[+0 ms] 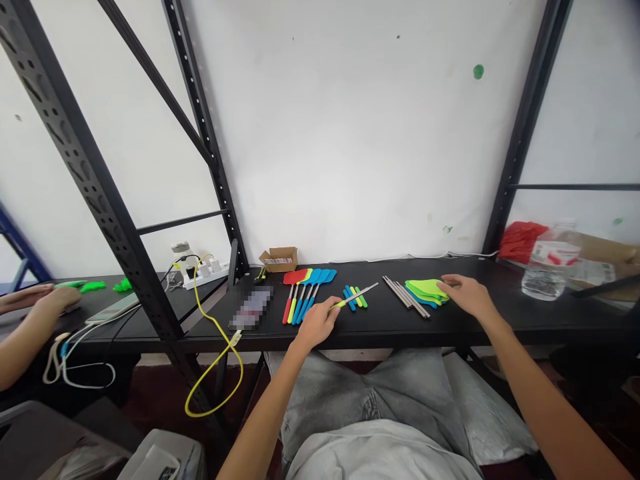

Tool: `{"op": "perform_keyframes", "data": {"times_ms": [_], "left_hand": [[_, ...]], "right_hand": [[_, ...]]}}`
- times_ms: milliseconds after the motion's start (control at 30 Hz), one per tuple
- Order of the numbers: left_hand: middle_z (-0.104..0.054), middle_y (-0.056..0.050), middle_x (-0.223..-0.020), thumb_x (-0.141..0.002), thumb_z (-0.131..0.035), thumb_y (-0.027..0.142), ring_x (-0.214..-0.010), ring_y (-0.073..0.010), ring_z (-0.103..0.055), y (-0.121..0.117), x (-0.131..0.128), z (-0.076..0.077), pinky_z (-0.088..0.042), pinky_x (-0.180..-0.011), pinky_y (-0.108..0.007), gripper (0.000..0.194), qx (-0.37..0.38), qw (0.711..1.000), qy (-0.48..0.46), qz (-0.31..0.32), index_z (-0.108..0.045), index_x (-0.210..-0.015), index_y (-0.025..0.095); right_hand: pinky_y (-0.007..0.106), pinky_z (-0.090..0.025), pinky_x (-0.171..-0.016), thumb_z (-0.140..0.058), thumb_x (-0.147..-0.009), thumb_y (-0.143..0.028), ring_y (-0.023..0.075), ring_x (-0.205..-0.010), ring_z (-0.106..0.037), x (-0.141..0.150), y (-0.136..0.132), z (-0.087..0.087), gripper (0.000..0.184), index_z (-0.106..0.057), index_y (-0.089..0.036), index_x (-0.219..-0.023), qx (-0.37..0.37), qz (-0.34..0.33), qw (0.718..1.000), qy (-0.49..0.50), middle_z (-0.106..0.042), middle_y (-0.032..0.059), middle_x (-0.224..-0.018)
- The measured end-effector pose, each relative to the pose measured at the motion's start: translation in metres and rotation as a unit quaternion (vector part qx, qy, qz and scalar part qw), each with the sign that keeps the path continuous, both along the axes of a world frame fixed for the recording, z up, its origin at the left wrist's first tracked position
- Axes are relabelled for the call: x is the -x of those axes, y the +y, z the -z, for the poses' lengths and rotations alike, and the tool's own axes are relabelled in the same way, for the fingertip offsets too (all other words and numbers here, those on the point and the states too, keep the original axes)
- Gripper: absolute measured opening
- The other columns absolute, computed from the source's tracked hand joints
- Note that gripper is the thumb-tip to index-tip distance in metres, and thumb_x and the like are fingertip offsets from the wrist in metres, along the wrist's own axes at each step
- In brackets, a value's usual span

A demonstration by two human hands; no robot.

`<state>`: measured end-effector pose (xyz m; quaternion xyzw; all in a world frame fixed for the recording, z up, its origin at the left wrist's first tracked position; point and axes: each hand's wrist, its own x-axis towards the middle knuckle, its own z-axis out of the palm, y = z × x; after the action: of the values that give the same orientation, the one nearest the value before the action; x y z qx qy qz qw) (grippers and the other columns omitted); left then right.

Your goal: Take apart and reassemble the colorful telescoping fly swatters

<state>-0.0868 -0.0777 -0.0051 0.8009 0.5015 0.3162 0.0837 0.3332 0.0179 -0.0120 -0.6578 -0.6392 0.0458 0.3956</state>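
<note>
My left hand is closed around a yellow-green spatula handle. A bare metal rod sticks out of that handle to the upper right. My right hand reaches in at the right edge of a pile of yellow-green spatula heads, thumb and fingers apart; whether it touches the top one is hard to tell. Blue heads peek out beneath the pile. Loose metal rods lie just left of it. Several blue and green handles rest between my hands, beyond the held rod.
Assembled spatulas with red, green and blue heads lie in a row at left. Beyond them are a phone, a small cardboard box and a yellow cable. A bottle stands right. A co-worker's hands are far left.
</note>
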Motion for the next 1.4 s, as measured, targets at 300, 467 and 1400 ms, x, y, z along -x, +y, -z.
{"op": "perform_keyframes", "data": {"times_ms": [300,467,1400], "left_hand": [[-0.063,0.0,-0.075,-0.099,-0.036,0.036,-0.067,-0.0179,-0.058,0.0,0.0,0.0,-0.036,-0.061,-0.025,0.031,0.002,1.0,0.006,0.003,-0.06,-0.117,0.027],[-0.063,0.0,-0.074,-0.1,-0.036,0.035,-0.068,-0.0181,-0.058,0.001,0.0,0.001,-0.035,-0.061,-0.025,0.031,0.0,1.0,0.007,0.004,-0.06,-0.117,0.026],[-0.063,0.0,-0.074,-0.099,-0.036,0.036,-0.067,-0.0183,-0.059,-0.001,-0.001,-0.001,-0.036,-0.059,-0.025,0.031,0.003,1.0,0.012,-0.001,-0.06,-0.116,0.027]], "right_hand": [[0.042,-0.048,-0.091,-0.054,-0.08,-0.064,0.037,-0.116,-0.06,0.002,0.008,0.02,0.071,-0.062,-0.016,-0.132,0.085,-0.025,0.989,-0.121,-0.064,0.0155,-0.129],[0.042,-0.05,-0.081,-0.052,-0.082,-0.061,0.0375,-0.105,-0.065,0.001,0.006,0.018,0.061,-0.068,-0.018,-0.124,0.09,-0.011,0.985,-0.144,-0.07,0.0156,-0.116],[0.043,-0.044,-0.077,-0.048,-0.084,-0.055,0.0392,-0.097,-0.064,-0.002,-0.021,-0.017,0.05,-0.073,-0.018,-0.106,0.023,0.125,0.991,-0.048,-0.071,0.0203,-0.101]]}}
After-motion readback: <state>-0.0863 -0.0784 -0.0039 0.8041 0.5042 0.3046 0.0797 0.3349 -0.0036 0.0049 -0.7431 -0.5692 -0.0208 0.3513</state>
